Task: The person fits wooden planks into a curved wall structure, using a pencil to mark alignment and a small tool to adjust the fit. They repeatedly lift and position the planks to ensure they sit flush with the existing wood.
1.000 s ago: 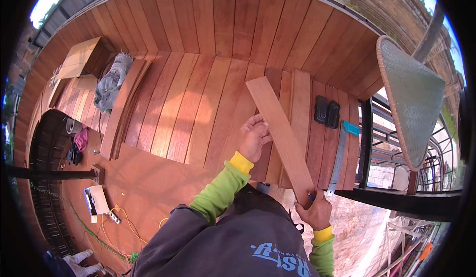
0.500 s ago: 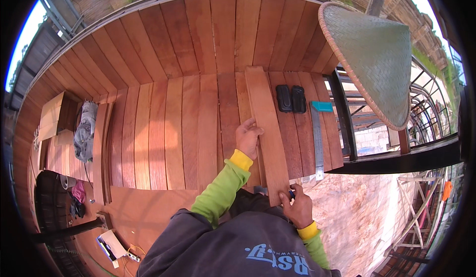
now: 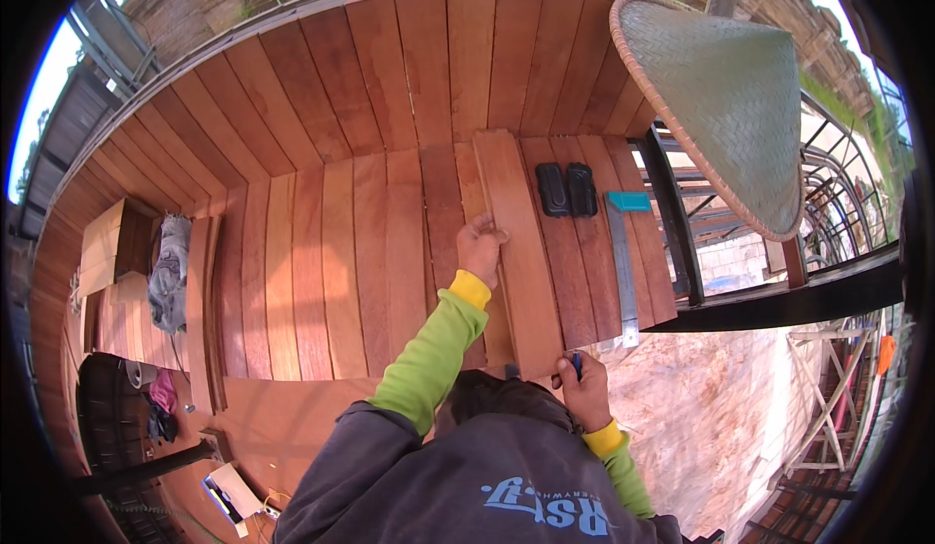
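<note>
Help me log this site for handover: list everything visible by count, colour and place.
bench slats: many, reddish-brown, centre
backrest slats: many, reddish-brown, behind bench slats
loose board: 1, reddish-brown, on bench slats
blue object: 1, blue, board's near end
oblong objects: 2, black, right of board
try square: 1, turquoise-and-silver, right end
conical hat: 1, grey-green, upper right
cardboard box: 1, tan, far left
cloth bundle: 1, grey, left
stacked boards: count unclear, brown, left
pink cloth: 1, pink, lower left
metal frame: 1, black, right
left hand: 1, yellow-cuffed, board's left edge
right hand: 1, yellow-cuffed, holding blue object
</note>
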The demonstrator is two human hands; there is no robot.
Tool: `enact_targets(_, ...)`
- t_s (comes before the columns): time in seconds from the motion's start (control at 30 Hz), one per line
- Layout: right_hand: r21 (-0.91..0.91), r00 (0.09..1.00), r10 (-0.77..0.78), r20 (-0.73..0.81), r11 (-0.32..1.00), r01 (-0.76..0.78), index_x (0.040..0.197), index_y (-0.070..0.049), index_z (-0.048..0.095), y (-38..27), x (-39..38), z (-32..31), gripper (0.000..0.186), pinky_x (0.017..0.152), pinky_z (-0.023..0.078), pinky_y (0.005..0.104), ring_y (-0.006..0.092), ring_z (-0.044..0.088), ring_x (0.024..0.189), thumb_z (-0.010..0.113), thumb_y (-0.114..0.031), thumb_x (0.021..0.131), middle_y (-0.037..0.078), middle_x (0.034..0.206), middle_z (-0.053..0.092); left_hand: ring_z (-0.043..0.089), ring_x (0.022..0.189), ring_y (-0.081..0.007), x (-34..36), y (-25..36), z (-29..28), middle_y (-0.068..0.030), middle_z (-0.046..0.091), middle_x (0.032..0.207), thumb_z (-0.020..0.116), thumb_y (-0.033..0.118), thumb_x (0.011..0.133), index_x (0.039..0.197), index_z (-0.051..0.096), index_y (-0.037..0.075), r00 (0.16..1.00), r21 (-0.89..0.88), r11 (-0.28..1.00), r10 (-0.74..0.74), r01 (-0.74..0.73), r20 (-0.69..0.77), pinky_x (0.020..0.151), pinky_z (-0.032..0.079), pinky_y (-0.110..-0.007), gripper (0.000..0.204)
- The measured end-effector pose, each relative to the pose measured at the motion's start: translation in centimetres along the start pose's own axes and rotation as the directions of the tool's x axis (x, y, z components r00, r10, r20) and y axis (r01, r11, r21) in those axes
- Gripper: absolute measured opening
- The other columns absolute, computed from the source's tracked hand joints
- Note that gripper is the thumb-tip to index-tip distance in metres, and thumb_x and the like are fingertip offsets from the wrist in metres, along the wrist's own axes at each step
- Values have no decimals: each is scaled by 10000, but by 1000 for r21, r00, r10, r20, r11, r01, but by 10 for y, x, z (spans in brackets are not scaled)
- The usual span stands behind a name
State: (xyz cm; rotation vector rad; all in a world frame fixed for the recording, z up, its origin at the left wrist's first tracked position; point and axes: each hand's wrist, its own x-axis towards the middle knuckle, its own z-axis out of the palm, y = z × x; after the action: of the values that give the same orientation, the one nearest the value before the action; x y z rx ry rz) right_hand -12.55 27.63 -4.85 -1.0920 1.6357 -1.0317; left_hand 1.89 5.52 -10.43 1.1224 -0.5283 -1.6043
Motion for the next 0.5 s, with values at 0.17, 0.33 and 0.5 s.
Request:
enact_targets(0.17, 157, 977, 206, -47, 968, -197, 896, -11, 577, -4, 13, -2, 152, 381, 323, 212, 57, 419, 421, 579, -159, 935, 45, 621, 564, 596, 705, -121, 6, -2, 4, -48, 628, 871, 595, -36, 786, 1260, 499, -51, 999, 59, 997, 44, -43, -18, 561, 486, -256, 483)
enact_targets(0.33, 282, 925, 380, -16, 889, -360, 959, -26, 561, -9, 26, 1, 137, 356, 282, 204, 48, 392, 409, 579, -160, 934, 50, 608, 548, 593, 692, -120, 3, -8, -7, -48, 613, 850, 599, -29, 800, 1320, 456, -45, 993, 280, 953, 109, -117, 43, 548, 488, -249, 540)
enact_targets(0.5, 270, 924, 382, -25, 892, -362, 988, 3, 549, -10, 28, 3, 117, 417, 413, 228, 76, 502, 505, 563, -94, 922, 37, 688, 547, 566, 616, -109, -58, -2, -10, -64, 603, 793, 644, 38, 804, 1301, 480, -62, 999, 400, 915, 38, -48, 35, 499, 454, -248, 533)
